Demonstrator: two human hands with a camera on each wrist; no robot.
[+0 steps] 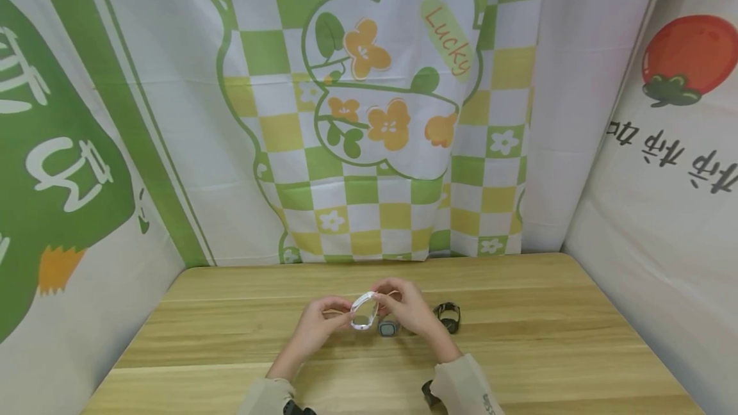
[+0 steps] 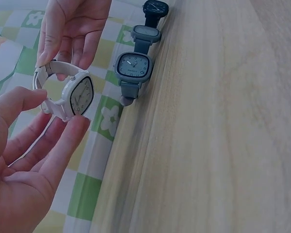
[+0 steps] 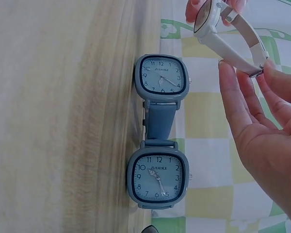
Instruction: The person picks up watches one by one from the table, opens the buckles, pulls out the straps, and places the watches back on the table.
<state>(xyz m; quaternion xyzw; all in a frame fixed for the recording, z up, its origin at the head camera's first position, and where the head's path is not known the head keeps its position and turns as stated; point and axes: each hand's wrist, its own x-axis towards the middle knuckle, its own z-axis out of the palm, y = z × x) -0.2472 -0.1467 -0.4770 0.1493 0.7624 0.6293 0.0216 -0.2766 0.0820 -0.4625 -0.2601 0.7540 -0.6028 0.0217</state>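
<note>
A white wristwatch (image 1: pixel 364 300) with a squarish dial is held up between both hands, its strap closed into a loop. My left hand (image 2: pixel 31 165) pinches it by the case, fingertips at the dial's edge and thumb on the strap side. Opposite, my right hand (image 3: pixel 269 109) pinches the strap between thumb and fingers near the buckle. Below the hands stands a blue-grey watch (image 3: pixel 161 75) with a numbered square dial. A second blue-grey watch (image 3: pixel 157 177) of the same kind is in line with it. The right hand partly covers this row in the head view.
To the right of my right hand a black watch (image 1: pixel 448 317) rests on the wooden table (image 1: pixel 548 338). A green-and-white checked cloth (image 1: pixel 369 210) hangs behind the table's far edge. Pale printed curtains (image 1: pixel 651 210) flank the table. Dark bands (image 1: pixel 429 393) circle my wrists.
</note>
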